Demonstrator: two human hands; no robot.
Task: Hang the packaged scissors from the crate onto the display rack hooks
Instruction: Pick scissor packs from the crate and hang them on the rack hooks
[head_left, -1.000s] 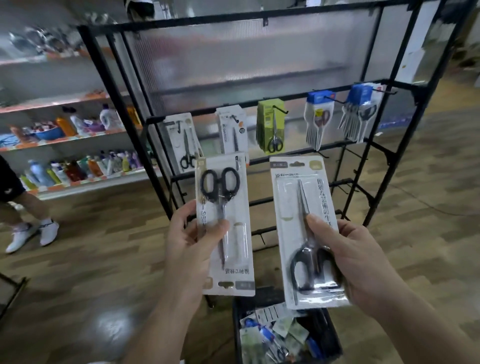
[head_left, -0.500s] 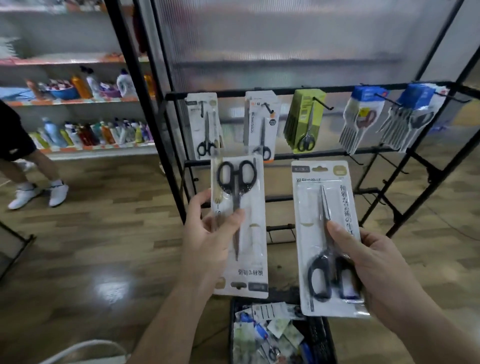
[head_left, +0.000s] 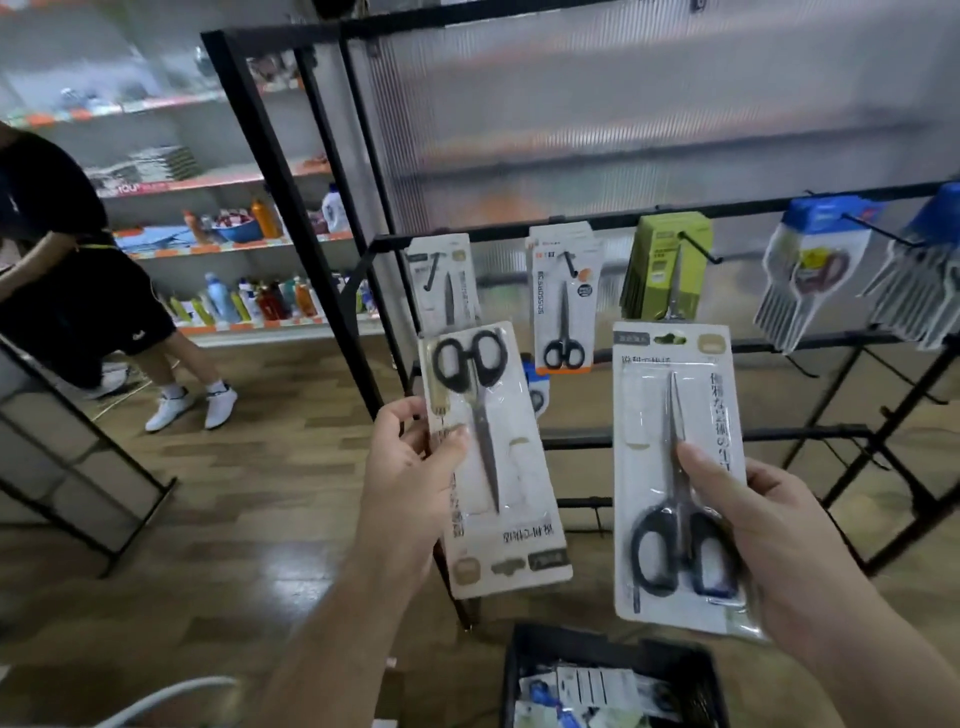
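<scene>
The left scissors pack (head_left: 493, 457) is held in front of the display rack (head_left: 571, 228), handles up. The left hand (head_left: 410, 478) pinches its edge between thumb and curled fingers. It tilts more than half a second ago and now covers the lower half of the rack's leftmost hung pack (head_left: 441, 275). The right scissors pack (head_left: 675, 467) (handles down) stands upright before the rack, gripped at its side by the right hand (head_left: 769, 525), thumb across the blister. Below the rack, the crate (head_left: 608, 654) is cut off by the frame edge, and the card print is blurred.
</scene>
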